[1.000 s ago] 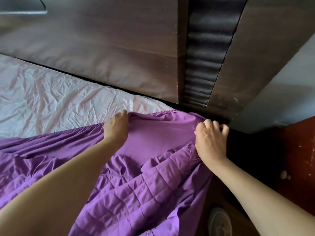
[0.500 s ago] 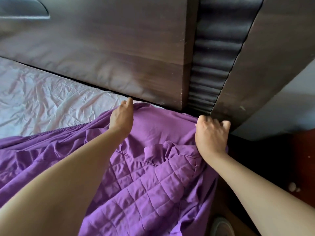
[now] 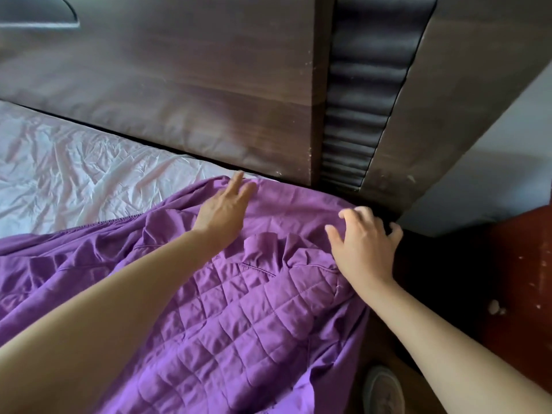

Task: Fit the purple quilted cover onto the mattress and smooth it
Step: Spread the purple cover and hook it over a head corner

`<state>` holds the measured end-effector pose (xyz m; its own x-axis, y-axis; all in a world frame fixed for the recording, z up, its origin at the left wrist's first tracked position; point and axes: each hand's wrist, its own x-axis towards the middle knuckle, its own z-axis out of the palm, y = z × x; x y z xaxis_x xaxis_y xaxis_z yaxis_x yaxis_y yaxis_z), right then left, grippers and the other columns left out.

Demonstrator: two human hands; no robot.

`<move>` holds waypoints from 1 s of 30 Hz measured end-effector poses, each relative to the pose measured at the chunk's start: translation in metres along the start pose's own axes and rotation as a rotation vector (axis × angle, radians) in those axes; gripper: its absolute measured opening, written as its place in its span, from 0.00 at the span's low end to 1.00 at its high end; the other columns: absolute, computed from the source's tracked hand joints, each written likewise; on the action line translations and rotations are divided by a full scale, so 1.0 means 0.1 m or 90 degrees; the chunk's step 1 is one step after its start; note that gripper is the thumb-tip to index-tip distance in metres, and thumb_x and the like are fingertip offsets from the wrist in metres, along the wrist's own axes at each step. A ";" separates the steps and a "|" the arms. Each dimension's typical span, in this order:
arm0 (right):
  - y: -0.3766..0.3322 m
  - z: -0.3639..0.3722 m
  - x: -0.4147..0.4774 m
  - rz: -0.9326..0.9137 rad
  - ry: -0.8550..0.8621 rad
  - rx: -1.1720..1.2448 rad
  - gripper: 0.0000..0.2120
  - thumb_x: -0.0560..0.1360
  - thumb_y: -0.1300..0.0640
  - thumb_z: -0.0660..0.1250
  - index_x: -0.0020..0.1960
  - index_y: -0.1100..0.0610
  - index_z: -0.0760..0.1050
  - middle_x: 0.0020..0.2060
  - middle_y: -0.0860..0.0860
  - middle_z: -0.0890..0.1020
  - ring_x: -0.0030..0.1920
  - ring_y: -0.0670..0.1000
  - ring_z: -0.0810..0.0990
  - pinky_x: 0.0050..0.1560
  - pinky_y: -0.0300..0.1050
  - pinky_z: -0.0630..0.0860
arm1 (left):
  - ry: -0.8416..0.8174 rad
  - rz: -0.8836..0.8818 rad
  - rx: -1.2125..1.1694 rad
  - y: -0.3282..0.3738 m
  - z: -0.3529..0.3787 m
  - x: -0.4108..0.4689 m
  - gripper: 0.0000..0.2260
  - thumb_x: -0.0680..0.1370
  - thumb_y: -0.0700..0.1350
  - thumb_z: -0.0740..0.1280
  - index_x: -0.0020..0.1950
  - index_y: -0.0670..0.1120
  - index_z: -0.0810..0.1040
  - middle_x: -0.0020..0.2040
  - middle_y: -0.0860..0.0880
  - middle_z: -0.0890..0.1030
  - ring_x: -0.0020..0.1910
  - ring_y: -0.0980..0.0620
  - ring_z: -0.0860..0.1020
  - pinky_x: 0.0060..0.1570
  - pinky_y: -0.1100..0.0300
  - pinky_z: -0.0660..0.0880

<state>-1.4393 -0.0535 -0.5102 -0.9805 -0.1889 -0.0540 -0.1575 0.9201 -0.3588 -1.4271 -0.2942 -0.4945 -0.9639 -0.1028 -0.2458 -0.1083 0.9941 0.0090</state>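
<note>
Beside the glossy headboard (image 3: 179,94), flat-fingered left hand (image 3: 222,209) rests on rumpled quilted cover (image 3: 239,318).

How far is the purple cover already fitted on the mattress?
Done: the purple cover reaches the corner by the headboard. In hand: the left hand lies flat on it, the right hand open at the corner. Left: the white mattress is uncovered on the left, and the quilting is bunched.

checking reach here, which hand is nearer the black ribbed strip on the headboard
Right. The right hand sits at the cover's corner just below the black ribbed strip. The left hand lies flat on the purple cover further left, under the wood panel.
</note>
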 end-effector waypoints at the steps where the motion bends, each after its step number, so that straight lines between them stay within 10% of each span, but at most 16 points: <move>1: 0.02 -0.03 -0.08 0.024 -0.015 -0.014 0.18 0.74 0.45 0.65 0.58 0.55 0.75 0.57 0.54 0.77 0.54 0.59 0.77 0.63 0.62 0.60 | 0.015 0.078 -0.001 0.04 0.03 -0.07 0.23 0.74 0.36 0.60 0.69 0.46 0.69 0.75 0.44 0.61 0.58 0.39 0.77 0.47 0.48 0.77; 5: 0.19 -0.04 -0.32 0.137 -0.146 -0.082 0.25 0.76 0.40 0.59 0.64 0.56 0.69 0.61 0.56 0.74 0.59 0.59 0.74 0.63 0.61 0.62 | -0.020 0.215 0.050 0.10 0.19 -0.24 0.19 0.71 0.49 0.63 0.57 0.41 0.79 0.59 0.40 0.79 0.54 0.39 0.79 0.48 0.46 0.79; 8: 0.27 0.01 -0.41 0.134 -0.170 -0.111 0.21 0.78 0.43 0.57 0.61 0.57 0.69 0.58 0.55 0.76 0.58 0.58 0.74 0.62 0.60 0.63 | -0.024 0.187 0.077 0.18 0.21 -0.20 0.15 0.64 0.43 0.75 0.48 0.39 0.80 0.51 0.39 0.80 0.46 0.38 0.80 0.40 0.47 0.80; 11: 0.29 0.06 -0.39 0.094 -0.147 -0.089 0.15 0.79 0.48 0.58 0.58 0.57 0.72 0.57 0.54 0.76 0.58 0.57 0.74 0.63 0.61 0.61 | -0.009 0.162 0.098 0.28 0.21 -0.18 0.12 0.69 0.49 0.67 0.43 0.41 0.80 0.48 0.41 0.79 0.43 0.40 0.80 0.35 0.49 0.79; 19: 0.43 0.24 -0.29 0.055 0.007 -0.088 0.08 0.69 0.58 0.73 0.42 0.61 0.77 0.42 0.57 0.78 0.42 0.61 0.78 0.54 0.65 0.70 | 0.001 0.067 0.129 0.36 0.21 -0.12 0.21 0.70 0.50 0.71 0.57 0.38 0.73 0.50 0.39 0.76 0.47 0.38 0.78 0.39 0.49 0.76; 23: 0.53 0.30 -0.08 0.046 0.046 -0.111 0.07 0.71 0.58 0.70 0.45 0.61 0.78 0.43 0.57 0.78 0.44 0.61 0.77 0.55 0.63 0.68 | -0.024 0.034 0.279 0.43 0.10 0.02 0.19 0.73 0.55 0.67 0.58 0.44 0.74 0.56 0.44 0.77 0.58 0.43 0.73 0.56 0.51 0.67; 30: 0.48 0.36 0.23 0.118 -0.002 0.008 0.10 0.78 0.54 0.61 0.54 0.59 0.74 0.52 0.56 0.77 0.53 0.60 0.75 0.59 0.62 0.65 | 0.019 -0.165 0.089 0.54 -0.03 0.31 0.15 0.73 0.45 0.70 0.56 0.42 0.72 0.56 0.41 0.76 0.52 0.36 0.77 0.46 0.46 0.72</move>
<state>-1.4654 -0.0256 -0.5623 -0.9922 -0.0185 -0.1235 0.0266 0.9351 -0.3533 -1.4633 -0.2438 -0.4987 -0.9152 -0.3534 -0.1936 -0.3197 0.9293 -0.1851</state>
